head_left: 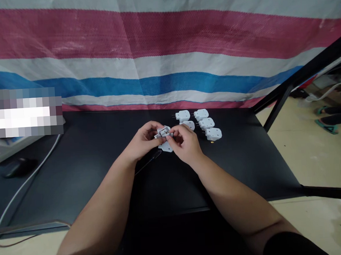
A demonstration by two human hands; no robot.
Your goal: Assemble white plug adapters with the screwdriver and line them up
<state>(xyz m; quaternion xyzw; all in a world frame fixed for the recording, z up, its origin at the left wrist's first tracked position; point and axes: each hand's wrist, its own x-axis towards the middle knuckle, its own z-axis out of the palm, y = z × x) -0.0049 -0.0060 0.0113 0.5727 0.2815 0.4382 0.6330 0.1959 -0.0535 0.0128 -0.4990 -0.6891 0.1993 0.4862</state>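
Near the middle of the black table, my left hand (146, 141) grips a small white plastic housing (163, 132) from its left side, thumb below and fingers behind. My right hand (185, 141) is closed at the housing's right side, its thumb and fingertips pinching at its edge; any small part between them is too small to make out. Under the hands lies another white piece (166, 146), partly hidden. Several white plug-like units (213, 133) with thin metal pins pointing left lie just right of and behind my right hand, one partly covered by it.
A thin dark cable with a looped end (157, 154) lies left of the white piece. At the left are a black mouse (19, 167), a grey cable (32, 177) and a white box (7, 147). A striped sheet (153, 36) hangs behind the table (242, 169); a black metal frame (281, 97) stands at right, with a person's feet beyond.
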